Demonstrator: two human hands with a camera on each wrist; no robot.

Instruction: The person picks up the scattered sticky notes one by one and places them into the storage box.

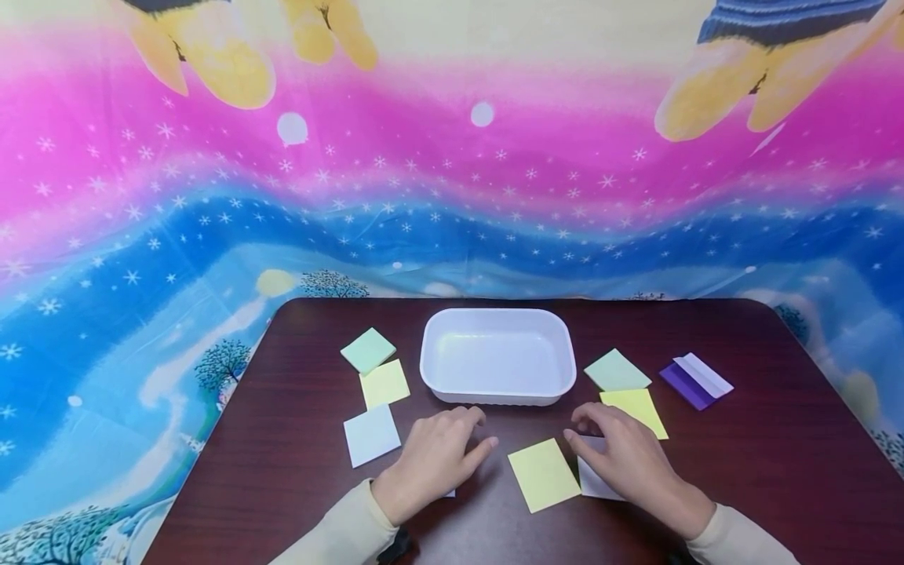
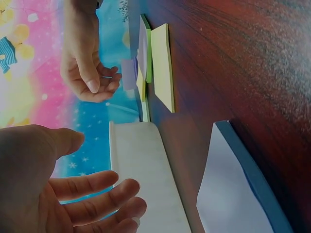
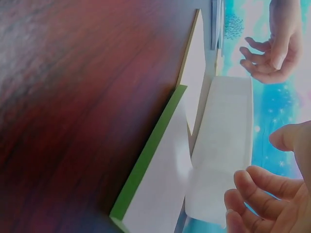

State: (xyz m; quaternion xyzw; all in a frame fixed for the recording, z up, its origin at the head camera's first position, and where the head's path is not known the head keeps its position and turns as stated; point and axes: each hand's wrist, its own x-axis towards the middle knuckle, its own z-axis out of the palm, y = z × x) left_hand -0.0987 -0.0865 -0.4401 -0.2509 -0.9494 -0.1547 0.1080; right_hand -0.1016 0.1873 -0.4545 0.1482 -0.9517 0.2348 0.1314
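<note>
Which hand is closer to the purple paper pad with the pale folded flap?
Right. The right hand is left of the purple pad and closer to the body; the left hand is much farther left.

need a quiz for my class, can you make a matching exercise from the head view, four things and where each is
1. white tub
2. purple-and-white item
3. patterned cloth
4. left hand

A. behind the table
B. at the end of a cream sleeve
C. rightmost thing lying on the table
D. between two groups of pads

1-D, 2-C, 3-A, 4-B
</note>
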